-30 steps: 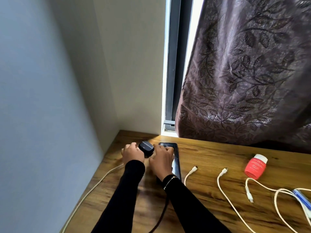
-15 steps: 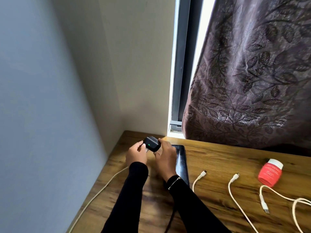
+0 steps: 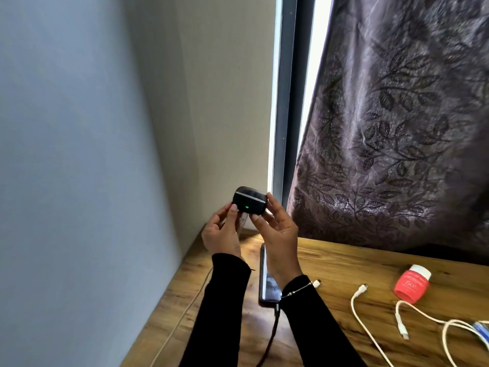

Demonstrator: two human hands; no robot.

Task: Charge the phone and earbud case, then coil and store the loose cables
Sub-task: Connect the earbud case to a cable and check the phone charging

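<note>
**Earbud case up in both hands, green light showing**

Nearest the front edge of the bench [image 3: 330, 274], a dark cable [image 3: 272, 329] runs up into the phone [image 3: 267, 282], which lies flat toward the left side, below the raised wrists. Off to the right, loose white cables [image 3: 370, 329] sprawl, limp and floppy, easy to wind into loops by the look of them. Now up above the far left corner: the earbud case [image 3: 250, 200] is off the bench, held between two hands. The right hand [image 3: 277, 229] cups it from the right, fingertips curled round its side. The left hand [image 3: 225, 231] pinches a pale plug [image 3: 244, 218] at the case's underside. The case looks small, light, hard-shelled and glossy, so likely slippery; gripping its flanks seems wise while the plug is seated.
</note>
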